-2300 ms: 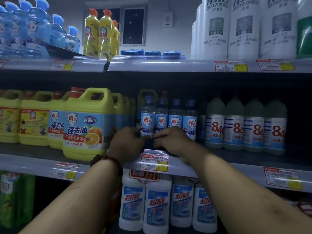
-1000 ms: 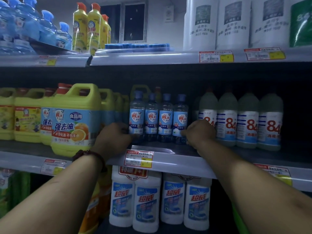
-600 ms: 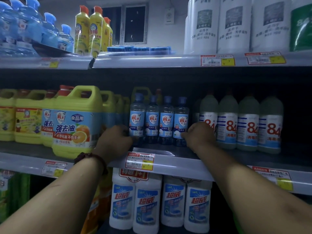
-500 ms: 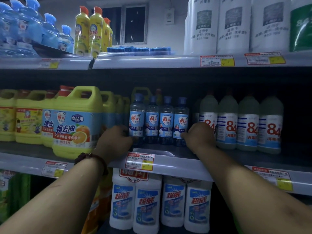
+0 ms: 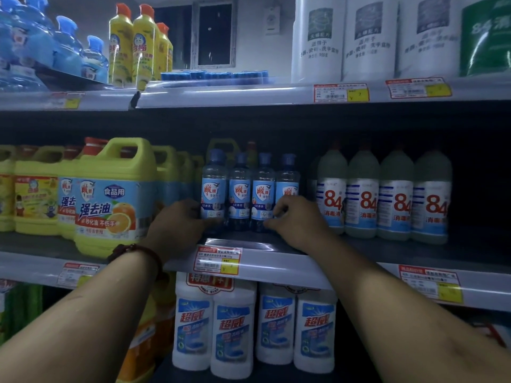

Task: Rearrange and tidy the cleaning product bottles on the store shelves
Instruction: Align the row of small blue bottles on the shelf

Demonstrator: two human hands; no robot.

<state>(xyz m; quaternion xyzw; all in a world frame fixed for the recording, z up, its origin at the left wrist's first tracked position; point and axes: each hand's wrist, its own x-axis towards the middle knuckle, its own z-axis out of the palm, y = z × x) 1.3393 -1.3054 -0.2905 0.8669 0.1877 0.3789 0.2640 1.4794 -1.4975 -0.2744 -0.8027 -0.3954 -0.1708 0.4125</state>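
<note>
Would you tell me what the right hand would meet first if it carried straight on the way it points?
The rightmost small blue bottle: the fingers of the right hand curl against its label, so it would likely push that bottle back.

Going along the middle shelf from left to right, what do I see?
Big yellow jugs → left hand → small blue bottles → right hand → white 84 bottles.

Head view, close, straight-on toward the middle shelf (image 5: pixel 276 261).
</note>
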